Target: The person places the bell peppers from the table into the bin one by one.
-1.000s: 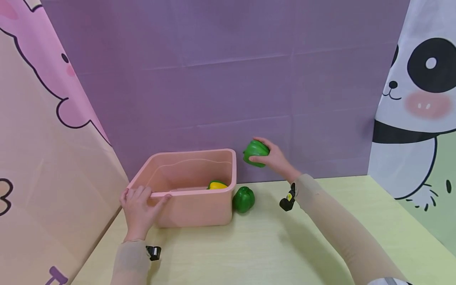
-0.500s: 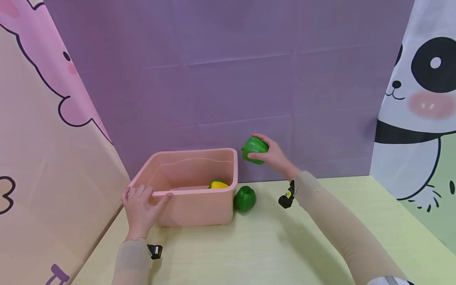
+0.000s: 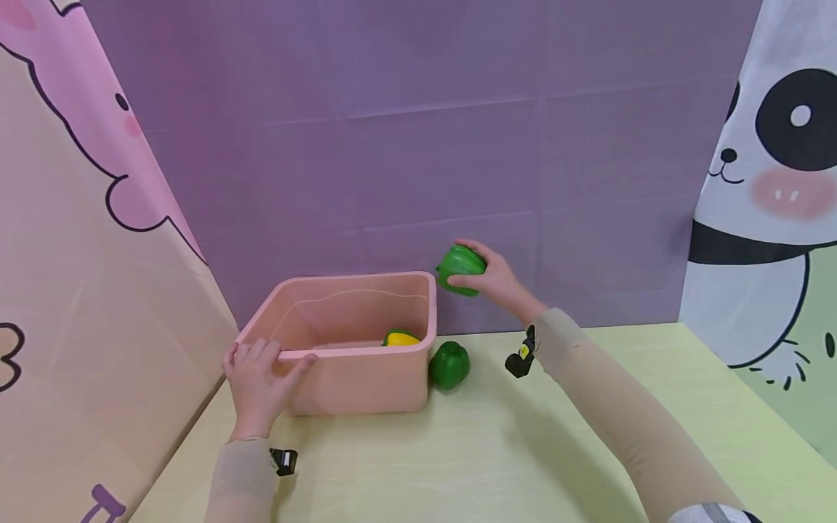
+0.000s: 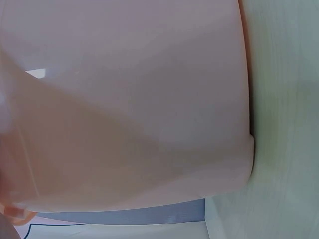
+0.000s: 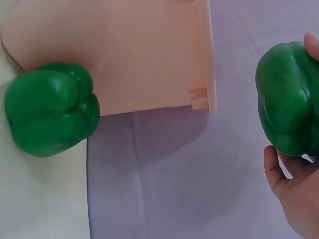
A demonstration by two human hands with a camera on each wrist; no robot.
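Observation:
My right hand grips a green bell pepper in the air, just right of the pink bin's far right corner and higher than its rim. The right wrist view shows the held pepper between thumb and fingers. My left hand holds the front rim of the pink bin near its left corner, fingers over the edge. Inside the bin, at the right, lies a yellow and green pepper, partly hidden by the front wall. A second green bell pepper rests on the table against the bin's right side.
The pale wooden table carries the bin near its back edge. A purple cloth wall stands right behind. Printed cartoon panels close in the left side and the right side.
My right hand has risen a little and moved left toward the bin with the green bell pepper. The left hand stays on the rim, and the bin and other peppers keep their places.

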